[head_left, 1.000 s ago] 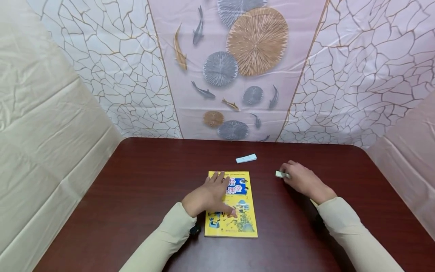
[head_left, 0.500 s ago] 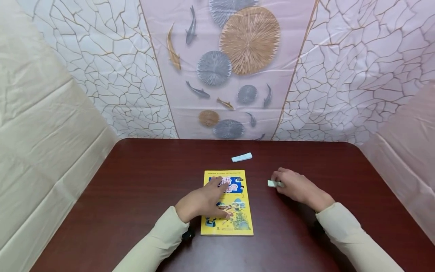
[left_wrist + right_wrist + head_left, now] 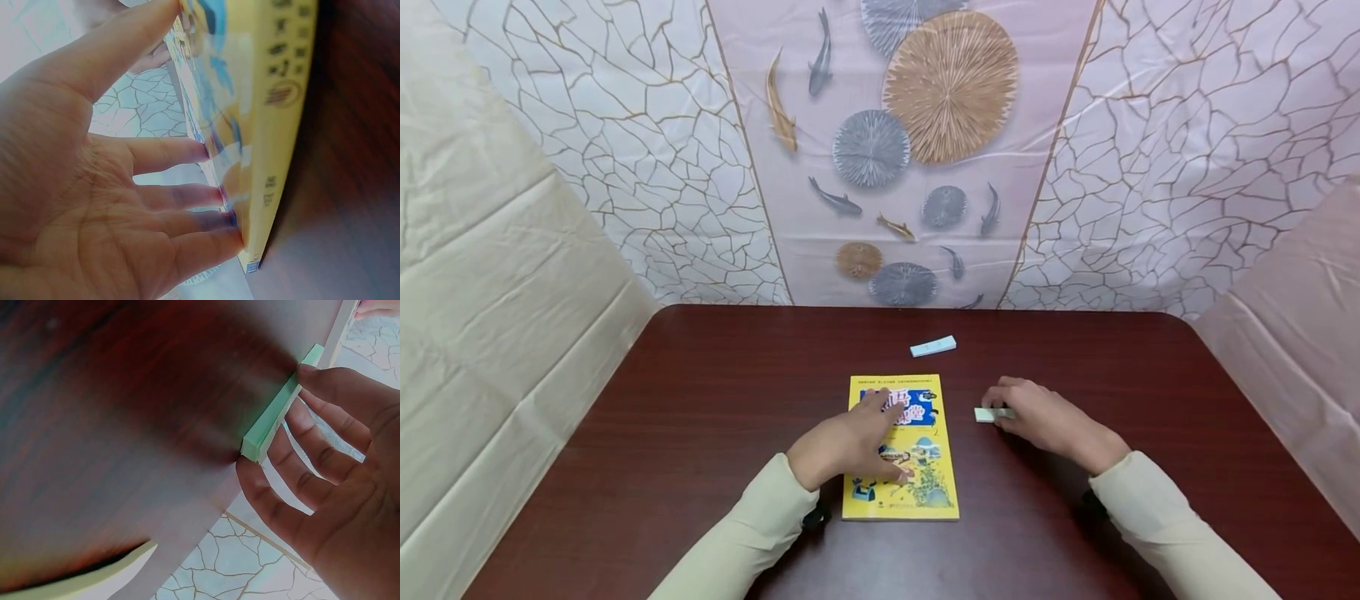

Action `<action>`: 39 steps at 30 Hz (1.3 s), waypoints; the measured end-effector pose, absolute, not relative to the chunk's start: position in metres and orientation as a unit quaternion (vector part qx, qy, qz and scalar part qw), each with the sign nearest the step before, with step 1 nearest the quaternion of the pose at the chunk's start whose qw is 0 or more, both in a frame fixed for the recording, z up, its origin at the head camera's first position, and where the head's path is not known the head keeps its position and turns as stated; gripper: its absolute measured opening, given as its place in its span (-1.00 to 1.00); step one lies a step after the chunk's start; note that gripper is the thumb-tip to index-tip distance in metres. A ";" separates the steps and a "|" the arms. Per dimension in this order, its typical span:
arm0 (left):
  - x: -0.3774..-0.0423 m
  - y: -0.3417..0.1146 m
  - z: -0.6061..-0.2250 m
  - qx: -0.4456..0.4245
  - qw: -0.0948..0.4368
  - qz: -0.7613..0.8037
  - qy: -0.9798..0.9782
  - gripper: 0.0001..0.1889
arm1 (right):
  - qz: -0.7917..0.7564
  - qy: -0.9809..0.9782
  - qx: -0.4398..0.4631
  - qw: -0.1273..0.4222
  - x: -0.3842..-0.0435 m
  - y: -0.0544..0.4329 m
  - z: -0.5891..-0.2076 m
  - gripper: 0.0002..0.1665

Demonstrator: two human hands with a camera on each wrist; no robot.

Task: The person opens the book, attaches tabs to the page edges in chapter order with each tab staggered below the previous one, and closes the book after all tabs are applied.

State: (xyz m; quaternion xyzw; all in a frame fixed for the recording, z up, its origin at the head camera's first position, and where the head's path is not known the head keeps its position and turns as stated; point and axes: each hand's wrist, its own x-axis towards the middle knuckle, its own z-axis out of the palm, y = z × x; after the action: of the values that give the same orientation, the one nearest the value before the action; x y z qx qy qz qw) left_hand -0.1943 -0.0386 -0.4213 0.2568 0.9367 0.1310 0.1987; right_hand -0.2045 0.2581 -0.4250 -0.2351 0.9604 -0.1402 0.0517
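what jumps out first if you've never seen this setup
The bright yellow book lies mid-table on the dark red table, with the left hand resting flat on its cover. To its right, the right hand pinches a small pale green block against the tabletop. A second pale block lies alone farther back.

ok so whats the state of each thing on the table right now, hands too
yellow book: closed, flat on the table, cover up
left hand: fingers straight, pressing on the book cover
pale green eraser: on the table, pinched at its sides
right hand: fingers curled round the eraser
white and blue eraser: lying flat, untouched, beyond the book
dark wooden table: bears everything
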 end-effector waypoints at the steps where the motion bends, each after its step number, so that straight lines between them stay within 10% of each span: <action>1: -0.195 -0.039 -0.421 0.256 0.199 0.130 0.937 0.12 | -0.141 0.960 -0.235 0.051 -0.205 0.258 -0.425 -0.75; 39: -0.192 -0.040 -0.420 0.252 0.197 0.123 0.939 0.13 | -0.136 0.963 -0.233 0.019 -0.310 0.196 -0.432 -0.68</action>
State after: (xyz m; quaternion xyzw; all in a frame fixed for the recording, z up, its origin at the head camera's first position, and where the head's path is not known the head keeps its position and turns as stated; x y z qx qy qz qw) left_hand -0.1925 -0.0397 -0.4205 0.2523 0.9393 0.1232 0.1972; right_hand -0.3099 0.1963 -0.4324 -0.2329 0.9628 -0.1355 0.0195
